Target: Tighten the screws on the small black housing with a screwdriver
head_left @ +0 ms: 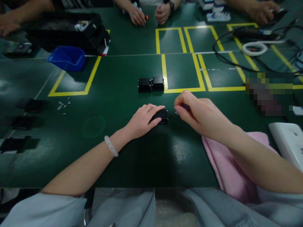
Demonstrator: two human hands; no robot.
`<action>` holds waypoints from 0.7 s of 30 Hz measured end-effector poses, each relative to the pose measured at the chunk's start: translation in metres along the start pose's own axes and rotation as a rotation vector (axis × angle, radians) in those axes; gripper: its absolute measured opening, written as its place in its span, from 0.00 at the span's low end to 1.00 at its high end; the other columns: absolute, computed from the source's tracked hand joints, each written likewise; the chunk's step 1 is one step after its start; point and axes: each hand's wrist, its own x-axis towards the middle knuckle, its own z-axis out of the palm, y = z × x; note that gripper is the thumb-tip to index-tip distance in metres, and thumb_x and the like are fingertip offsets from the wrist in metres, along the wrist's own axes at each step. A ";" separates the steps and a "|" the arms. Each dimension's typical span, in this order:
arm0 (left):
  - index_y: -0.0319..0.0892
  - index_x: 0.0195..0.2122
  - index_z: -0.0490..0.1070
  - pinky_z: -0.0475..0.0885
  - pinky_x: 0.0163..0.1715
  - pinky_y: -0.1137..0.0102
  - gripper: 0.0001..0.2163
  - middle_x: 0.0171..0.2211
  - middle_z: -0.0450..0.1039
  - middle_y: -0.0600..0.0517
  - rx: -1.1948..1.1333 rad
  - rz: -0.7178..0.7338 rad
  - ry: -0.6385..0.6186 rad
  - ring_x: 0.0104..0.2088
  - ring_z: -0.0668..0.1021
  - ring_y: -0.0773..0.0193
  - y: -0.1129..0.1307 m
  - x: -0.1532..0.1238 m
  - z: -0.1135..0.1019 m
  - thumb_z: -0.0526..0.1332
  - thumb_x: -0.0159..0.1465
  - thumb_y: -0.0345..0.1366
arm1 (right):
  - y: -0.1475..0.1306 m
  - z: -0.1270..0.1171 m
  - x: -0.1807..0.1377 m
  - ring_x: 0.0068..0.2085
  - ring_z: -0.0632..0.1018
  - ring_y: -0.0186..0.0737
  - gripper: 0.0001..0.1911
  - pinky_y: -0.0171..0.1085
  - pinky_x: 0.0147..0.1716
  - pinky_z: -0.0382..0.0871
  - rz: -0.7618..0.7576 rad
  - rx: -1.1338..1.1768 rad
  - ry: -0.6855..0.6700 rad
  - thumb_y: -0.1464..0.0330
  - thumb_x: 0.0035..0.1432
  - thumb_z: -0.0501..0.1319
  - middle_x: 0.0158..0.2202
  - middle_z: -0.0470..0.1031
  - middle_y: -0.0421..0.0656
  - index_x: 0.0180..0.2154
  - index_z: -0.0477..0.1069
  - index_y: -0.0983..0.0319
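Note:
My left hand (143, 120) lies over a small black box (163, 116) on the table, its thumb and fingers gripping the box's sides. Small bright metal bits show at the box's right end. My right hand (193, 110) is closed in a pinch just right of the box. Between its fingers sits a slim tool (177, 113) with a dark handle, mostly hidden; its thin shaft points toward the box's right end. Farther back, two similar black boxes (151, 84) stand side by side. Small metal screws (62, 105) lie scattered to the left.
More black pieces (23, 122) line the left side. A blue bin (67, 59) stands before black trays (63, 31). A pink cloth (232, 160) lies under my right forearm, near a white device (290, 142). Cables (227, 60) spread at right. Other people's hands (137, 15) rest opposite.

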 end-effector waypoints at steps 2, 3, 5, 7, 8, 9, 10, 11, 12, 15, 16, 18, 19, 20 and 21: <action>0.45 0.65 0.57 0.65 0.50 0.60 0.23 0.54 0.67 0.46 0.002 0.003 0.001 0.49 0.69 0.54 0.000 0.000 0.000 0.46 0.73 0.47 | 0.000 0.000 0.000 0.25 0.67 0.30 0.03 0.33 0.26 0.54 -0.003 0.002 0.002 0.68 0.65 0.51 0.28 0.67 0.36 0.37 0.60 0.59; 0.44 0.65 0.57 0.65 0.51 0.60 0.23 0.54 0.67 0.46 0.002 0.004 0.000 0.49 0.69 0.54 -0.001 0.000 0.000 0.46 0.73 0.47 | 0.000 0.000 0.000 0.25 0.67 0.30 0.03 0.33 0.26 0.54 -0.004 0.003 -0.002 0.68 0.65 0.51 0.28 0.66 0.36 0.37 0.60 0.59; 0.44 0.65 0.57 0.65 0.51 0.60 0.23 0.54 0.67 0.46 0.004 0.005 0.002 0.49 0.69 0.54 -0.001 0.000 0.001 0.46 0.73 0.47 | -0.001 -0.001 0.000 0.24 0.66 0.30 0.03 0.33 0.26 0.53 -0.003 0.004 -0.018 0.67 0.65 0.51 0.27 0.66 0.36 0.37 0.60 0.59; 0.44 0.65 0.57 0.64 0.51 0.60 0.23 0.54 0.67 0.46 0.005 0.007 0.005 0.49 0.69 0.54 -0.001 0.000 0.001 0.46 0.73 0.47 | -0.001 -0.001 0.000 0.23 0.65 0.30 0.06 0.33 0.25 0.53 0.003 -0.001 -0.032 0.65 0.66 0.51 0.25 0.64 0.35 0.36 0.60 0.59; 0.44 0.65 0.57 0.64 0.51 0.60 0.23 0.54 0.67 0.46 0.005 0.007 0.006 0.49 0.69 0.54 -0.001 0.000 0.001 0.46 0.73 0.47 | -0.001 -0.001 0.000 0.23 0.64 0.29 0.07 0.33 0.25 0.52 0.005 -0.006 -0.035 0.64 0.66 0.51 0.24 0.63 0.34 0.35 0.60 0.59; 0.44 0.65 0.57 0.65 0.51 0.60 0.23 0.54 0.67 0.46 0.002 0.008 0.007 0.49 0.69 0.54 -0.001 0.000 0.001 0.46 0.73 0.47 | -0.001 -0.001 0.000 0.23 0.64 0.29 0.08 0.33 0.25 0.52 0.011 -0.013 -0.031 0.63 0.67 0.52 0.24 0.63 0.34 0.35 0.61 0.59; 0.44 0.65 0.57 0.65 0.51 0.60 0.22 0.54 0.67 0.46 -0.001 0.010 0.009 0.49 0.69 0.54 -0.001 0.000 0.001 0.46 0.73 0.47 | -0.001 -0.001 0.000 0.23 0.64 0.30 0.08 0.33 0.25 0.52 0.011 -0.020 -0.029 0.63 0.66 0.52 0.24 0.63 0.34 0.35 0.61 0.59; 0.44 0.65 0.57 0.65 0.50 0.60 0.22 0.54 0.67 0.46 -0.004 0.012 0.009 0.49 0.69 0.55 -0.001 0.000 0.002 0.47 0.73 0.47 | -0.001 -0.001 0.000 0.23 0.64 0.29 0.08 0.33 0.25 0.52 0.003 -0.020 -0.026 0.63 0.66 0.52 0.24 0.63 0.34 0.35 0.61 0.59; 0.44 0.65 0.57 0.65 0.50 0.60 0.22 0.54 0.67 0.46 -0.006 0.014 0.010 0.49 0.69 0.55 -0.001 0.000 0.002 0.47 0.73 0.47 | 0.000 0.000 0.000 0.23 0.64 0.29 0.07 0.32 0.25 0.52 -0.007 -0.018 -0.020 0.64 0.66 0.52 0.24 0.64 0.34 0.35 0.61 0.60; 0.43 0.65 0.57 0.65 0.50 0.60 0.22 0.54 0.66 0.46 0.007 0.021 0.018 0.49 0.69 0.55 -0.002 0.000 0.002 0.47 0.73 0.46 | 0.000 0.000 0.000 0.23 0.64 0.28 0.06 0.32 0.25 0.54 -0.046 0.002 0.007 0.66 0.66 0.52 0.25 0.64 0.35 0.36 0.61 0.60; 0.43 0.65 0.57 0.65 0.50 0.60 0.22 0.54 0.66 0.46 0.012 0.023 0.020 0.49 0.69 0.55 -0.002 0.000 0.002 0.47 0.73 0.46 | 0.000 0.001 0.000 0.23 0.64 0.28 0.05 0.31 0.25 0.54 -0.057 0.009 0.015 0.67 0.66 0.51 0.25 0.64 0.35 0.36 0.61 0.60; 0.43 0.65 0.58 0.65 0.51 0.60 0.22 0.54 0.66 0.46 0.017 0.025 0.022 0.49 0.69 0.54 -0.002 0.000 0.002 0.47 0.73 0.46 | 0.000 0.001 0.000 0.23 0.63 0.28 0.05 0.31 0.25 0.54 -0.071 0.023 0.018 0.68 0.66 0.51 0.25 0.63 0.34 0.36 0.61 0.60; 0.43 0.65 0.58 0.64 0.51 0.60 0.22 0.54 0.66 0.46 0.015 0.025 0.019 0.49 0.69 0.54 -0.001 0.000 0.002 0.46 0.73 0.46 | 0.000 0.001 0.000 0.23 0.63 0.28 0.05 0.31 0.25 0.54 -0.077 0.031 0.013 0.68 0.66 0.51 0.25 0.63 0.34 0.36 0.61 0.60; 0.43 0.65 0.58 0.64 0.51 0.60 0.22 0.54 0.66 0.46 0.013 0.025 0.016 0.49 0.69 0.54 -0.001 0.000 0.002 0.46 0.73 0.46 | 0.000 0.001 0.000 0.23 0.64 0.28 0.05 0.31 0.25 0.55 -0.079 0.039 0.008 0.68 0.66 0.51 0.26 0.63 0.35 0.36 0.61 0.60; 0.43 0.65 0.58 0.64 0.51 0.60 0.22 0.54 0.66 0.46 0.011 0.023 0.013 0.49 0.69 0.54 -0.001 0.001 0.002 0.46 0.73 0.46 | 0.000 0.001 -0.001 0.23 0.65 0.28 0.05 0.31 0.25 0.56 -0.080 0.044 0.007 0.68 0.66 0.50 0.26 0.64 0.35 0.37 0.61 0.61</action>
